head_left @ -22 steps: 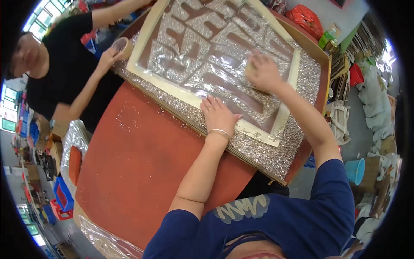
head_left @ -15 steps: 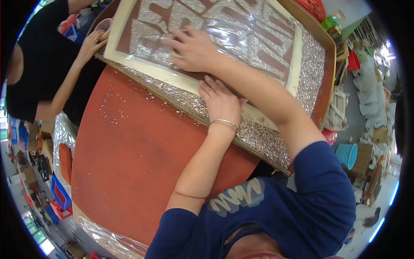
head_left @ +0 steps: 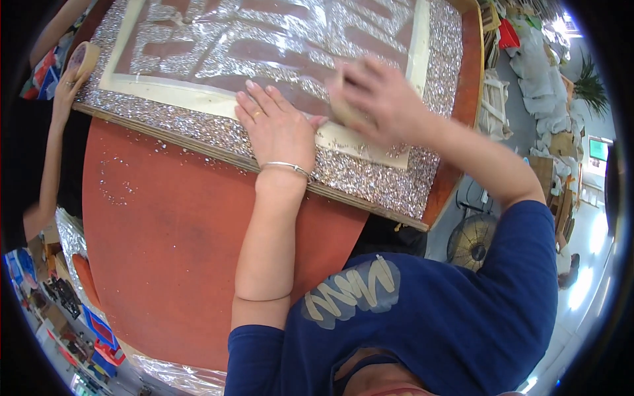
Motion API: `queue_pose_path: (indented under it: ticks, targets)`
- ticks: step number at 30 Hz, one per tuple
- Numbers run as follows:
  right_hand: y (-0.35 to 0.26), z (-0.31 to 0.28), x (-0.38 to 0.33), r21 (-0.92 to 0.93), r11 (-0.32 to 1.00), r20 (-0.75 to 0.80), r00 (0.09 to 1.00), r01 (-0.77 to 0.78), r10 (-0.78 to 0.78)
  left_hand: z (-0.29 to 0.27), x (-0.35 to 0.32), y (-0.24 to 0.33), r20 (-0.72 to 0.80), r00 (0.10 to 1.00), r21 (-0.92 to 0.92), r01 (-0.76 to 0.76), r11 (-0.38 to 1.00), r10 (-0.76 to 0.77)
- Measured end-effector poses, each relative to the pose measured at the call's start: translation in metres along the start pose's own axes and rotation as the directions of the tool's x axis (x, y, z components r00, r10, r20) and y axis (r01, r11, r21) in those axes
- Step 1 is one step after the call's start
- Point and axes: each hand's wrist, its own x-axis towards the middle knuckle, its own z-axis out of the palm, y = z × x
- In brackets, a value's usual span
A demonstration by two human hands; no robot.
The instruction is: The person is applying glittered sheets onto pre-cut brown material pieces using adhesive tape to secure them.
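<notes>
My left hand (head_left: pixel 281 129) lies flat, fingers spread, on the near cream border of a clear patterned sheet (head_left: pixel 264 49). Glittering silver bits and brown cut-out shapes show through the sheet. Toward the sheet's right side, my right hand (head_left: pixel 389 99) is smeared by motion. Its fingers curl over a tan, rounded thing (head_left: pixel 353 112) pressed near the sheet's lower edge; its kind cannot be made out. Loose glittering chips (head_left: pixel 376 178) lie around the border on the wooden-edged board.
A reddish-brown table surface (head_left: pixel 178 251) with scattered chips lies nearer me. At the left, a person's hand (head_left: pixel 64 92) holds a roll of tan tape (head_left: pixel 84 59). A raised wooden rim (head_left: pixel 472 66) bounds the board at right. A fan (head_left: pixel 472 241) stands on the floor.
My right hand has moved right and nearer across the sheet, along with the tan thing. The view has shifted; my left hand still rests on the near border.
</notes>
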Motion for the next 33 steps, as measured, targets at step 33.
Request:
queue_pose_path:
  ticks: [33]
  targets:
    - [0.166,-0.017,-0.059,-0.339,0.500,-0.116,0.563,-0.797,0.818,0.010,0.020,-0.012,0.206,0.978,0.174,-0.020,0.985,-0.017]
